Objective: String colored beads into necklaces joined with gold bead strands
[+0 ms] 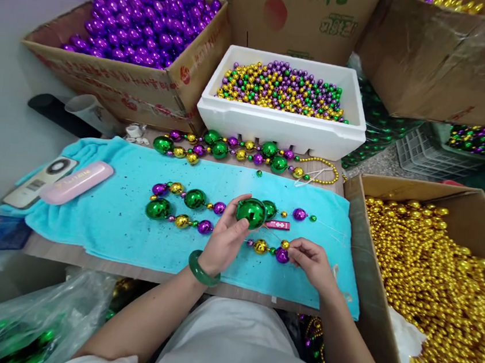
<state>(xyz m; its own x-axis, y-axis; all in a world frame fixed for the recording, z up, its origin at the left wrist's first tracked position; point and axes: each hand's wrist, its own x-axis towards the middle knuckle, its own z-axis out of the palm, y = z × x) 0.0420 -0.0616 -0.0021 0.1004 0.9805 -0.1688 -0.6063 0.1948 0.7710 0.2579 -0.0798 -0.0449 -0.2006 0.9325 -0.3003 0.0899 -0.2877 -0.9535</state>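
Note:
My left hand [227, 235], with a green bangle [204, 269] at its wrist, is closed around a large shiny green bead [250, 214] above the towel. The fingers of my right hand [310, 261] pinch at a small gold bead [285, 244], right beside a purple bead [282, 255]. A partly strung necklace [183, 221] of green, gold and purple beads loops across the blue towel [113, 214]. At its upper strand's right end, a purple bead [299, 214] lies near thin clear thread. A small red tag [278, 225] rests behind my hands.
Another bead necklace [241, 154] lies along the towel's back edge. A white foam box [275, 121] of small mixed beads stands behind. Cardboard boxes hold purple beads [154, 28] at left and gold bead strands [426, 282] at right. A pink case [78, 183] sits on the left.

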